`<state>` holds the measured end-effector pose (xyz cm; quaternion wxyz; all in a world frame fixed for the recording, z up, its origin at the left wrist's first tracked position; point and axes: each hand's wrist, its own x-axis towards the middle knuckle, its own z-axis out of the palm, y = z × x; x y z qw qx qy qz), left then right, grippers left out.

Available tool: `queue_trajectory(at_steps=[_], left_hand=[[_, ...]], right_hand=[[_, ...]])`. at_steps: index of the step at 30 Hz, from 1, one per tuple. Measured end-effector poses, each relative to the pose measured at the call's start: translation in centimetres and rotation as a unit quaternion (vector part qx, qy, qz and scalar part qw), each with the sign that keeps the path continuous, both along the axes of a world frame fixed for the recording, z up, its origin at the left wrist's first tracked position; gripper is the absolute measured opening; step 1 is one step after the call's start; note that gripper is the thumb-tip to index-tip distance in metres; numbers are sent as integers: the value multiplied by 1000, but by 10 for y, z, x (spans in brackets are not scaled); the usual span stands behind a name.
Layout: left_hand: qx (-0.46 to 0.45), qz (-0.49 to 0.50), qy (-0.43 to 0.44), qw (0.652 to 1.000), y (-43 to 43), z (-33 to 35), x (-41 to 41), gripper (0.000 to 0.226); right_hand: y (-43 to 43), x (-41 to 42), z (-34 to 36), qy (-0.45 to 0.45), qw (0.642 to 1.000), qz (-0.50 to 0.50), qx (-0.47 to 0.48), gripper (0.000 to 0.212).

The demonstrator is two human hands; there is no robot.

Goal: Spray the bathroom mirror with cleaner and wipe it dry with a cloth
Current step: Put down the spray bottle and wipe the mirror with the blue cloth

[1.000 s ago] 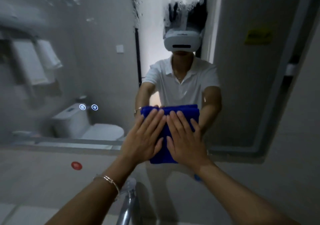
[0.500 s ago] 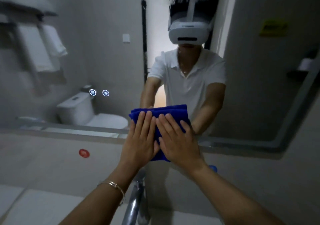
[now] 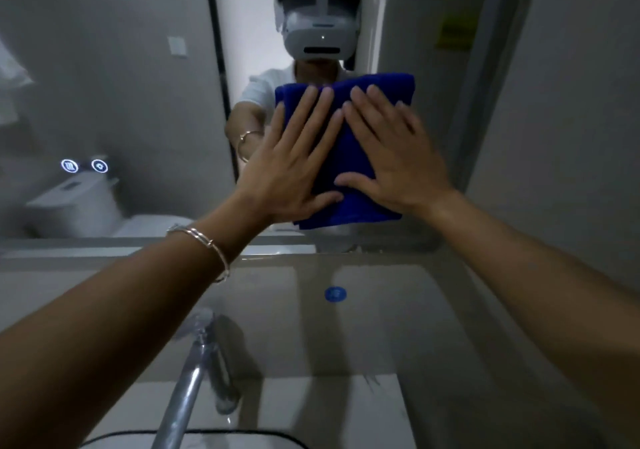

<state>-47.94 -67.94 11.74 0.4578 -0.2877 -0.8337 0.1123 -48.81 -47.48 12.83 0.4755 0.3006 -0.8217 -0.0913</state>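
Observation:
A folded blue cloth (image 3: 349,150) lies flat against the bathroom mirror (image 3: 121,85), near the mirror's lower edge. My left hand (image 3: 294,164) presses on the cloth's left half with straight, spread fingers. My right hand (image 3: 391,157) presses on its right half the same way, thumbs nearly meeting. The mirror reflects a person in a white shirt and a headset. No spray bottle is in view.
A chrome faucet (image 3: 187,389) rises below my left forearm, over a sink rim (image 3: 194,436) at the bottom. A blue round sticker (image 3: 335,293) marks the wall under the mirror. Two lit touch buttons (image 3: 85,166) glow on the mirror's left. A toilet shows in reflection.
Both hands slid the cloth up the mirror and a little to the right. My view tilted downward, bringing the faucet and sink into sight.

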Motion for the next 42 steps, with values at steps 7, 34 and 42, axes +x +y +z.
queue_trajectory(at_steps=[7,34,42], left_hand=[[-95,64,16,993,-11,-94,2,106],[-134,45,112,984,131,76,-14,102],[-100,61,75,990,75,9,-8,99]], right_hand=[[-18,-3,-121,33,997,-68,-22,100],[85,-1,17,-57,962,-45,-264,76],[40,3,-25,9,988,-76,-136,75]])
